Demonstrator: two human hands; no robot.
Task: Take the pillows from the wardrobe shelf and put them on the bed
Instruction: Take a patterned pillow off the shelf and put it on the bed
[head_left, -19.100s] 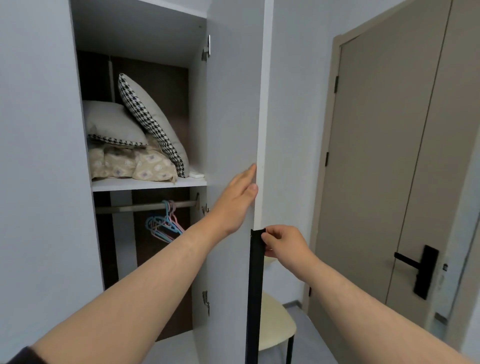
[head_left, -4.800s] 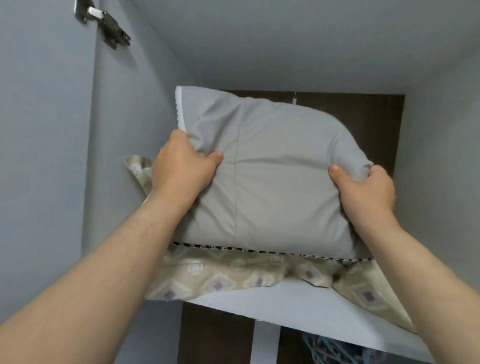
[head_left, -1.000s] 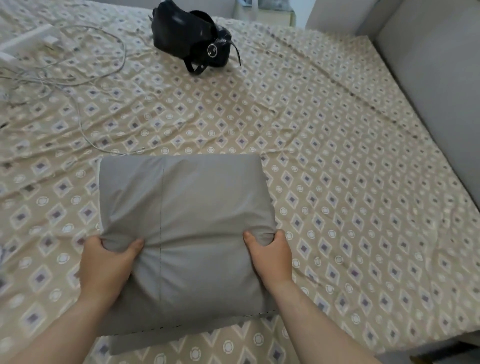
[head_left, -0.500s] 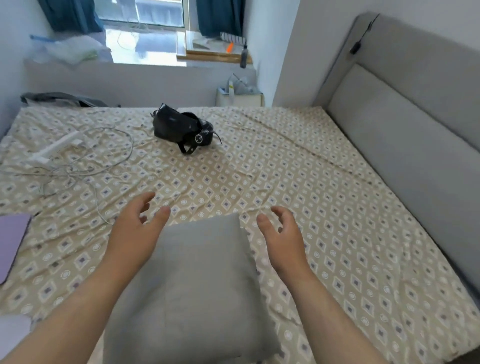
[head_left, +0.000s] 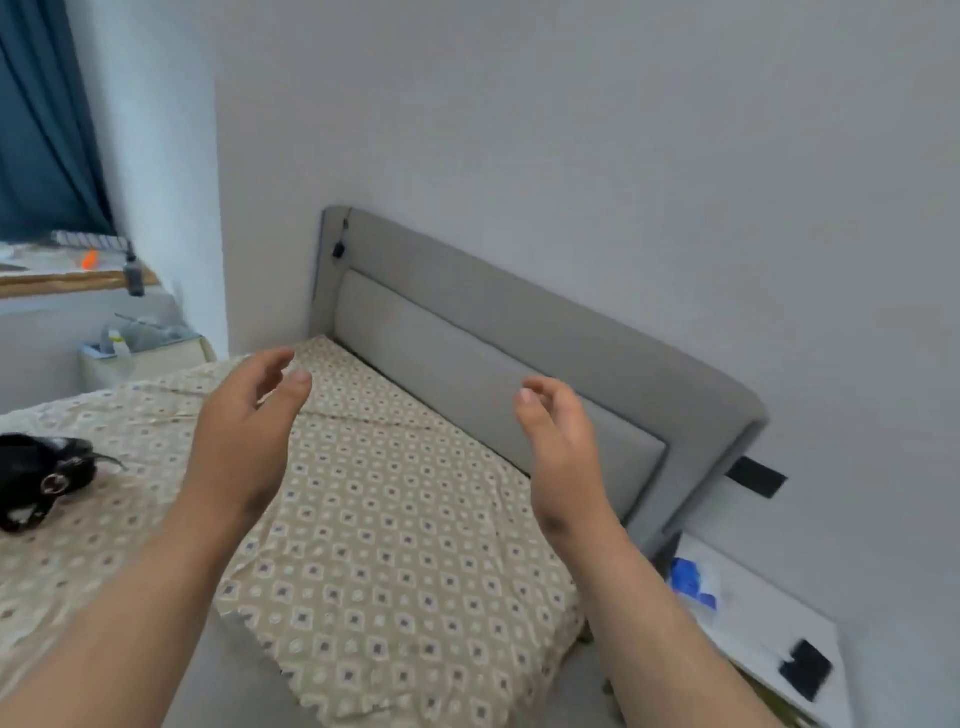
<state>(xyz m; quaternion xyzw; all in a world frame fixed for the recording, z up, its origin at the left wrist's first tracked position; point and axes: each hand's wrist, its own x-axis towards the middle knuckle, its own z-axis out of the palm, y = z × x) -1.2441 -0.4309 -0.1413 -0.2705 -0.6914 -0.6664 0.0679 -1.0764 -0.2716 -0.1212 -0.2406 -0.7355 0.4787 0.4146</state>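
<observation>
Both of my hands hang in the air over the bed (head_left: 395, 519), which wears a beige diamond-patterned sheet. My left hand (head_left: 244, 441) is open, fingers loosely spread, holding nothing. My right hand (head_left: 561, 447) is open too, palm turned inward, empty. A corner of the grey pillow (head_left: 249, 670) shows at the bottom edge, lying on the sheet beneath my left forearm; most of it is out of frame. The wardrobe and the other pillows are out of view.
A grey padded headboard (head_left: 493, 374) runs along the wall on the right. A black bag (head_left: 41, 478) lies on the bed at far left. A white nightstand (head_left: 763, 623) with a small black object (head_left: 805, 675) stands at bottom right. A small cabinet (head_left: 145, 353) sits under the window.
My hands have lifted off the grey pillow, which stays on the bed. My view has swung up and to the right, toward the headboard and nightstand.
</observation>
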